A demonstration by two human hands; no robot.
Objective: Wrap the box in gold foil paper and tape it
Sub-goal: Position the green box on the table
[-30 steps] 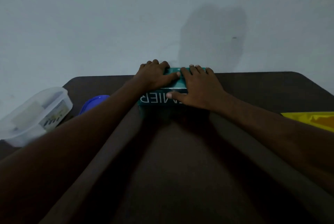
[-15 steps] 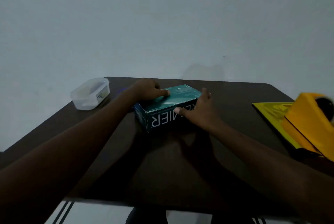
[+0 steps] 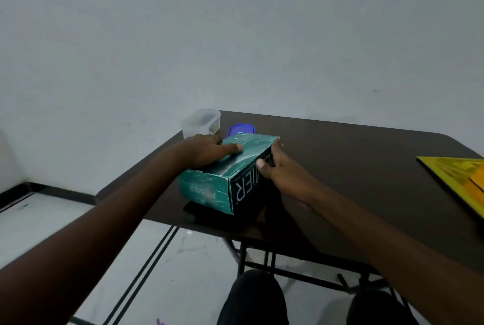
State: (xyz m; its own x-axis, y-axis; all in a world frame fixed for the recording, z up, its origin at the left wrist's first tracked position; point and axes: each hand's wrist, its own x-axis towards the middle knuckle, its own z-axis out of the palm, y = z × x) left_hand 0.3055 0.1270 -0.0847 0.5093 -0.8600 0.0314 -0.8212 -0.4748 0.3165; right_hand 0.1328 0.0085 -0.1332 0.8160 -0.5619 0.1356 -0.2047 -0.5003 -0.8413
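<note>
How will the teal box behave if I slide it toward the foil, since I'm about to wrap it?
The teal box looks like thin printed cardboard with worn edges, so it is probably light and may dent under a hard squeeze. It lies on a broad flat face, so tipping or rolling seems unlikely. The glossy table should let it slide easily.

Your left hand [image 3: 207, 150] and right hand [image 3: 281, 175] are both bare: no gloves, rings, watch or bands visible. Both forearms are bare too, no sleeve showing anywhere from the wrists back to the frame edge, so any sleeve ends out of view. Fingernails look short and plain; the thumbnail on your right hand reads pale. Below the hands, your knees [image 3: 255, 296] show in dark, plain trousers, likely black, with no pattern, seam or logo readable. Fabric detail is too dim to tell.
</note>
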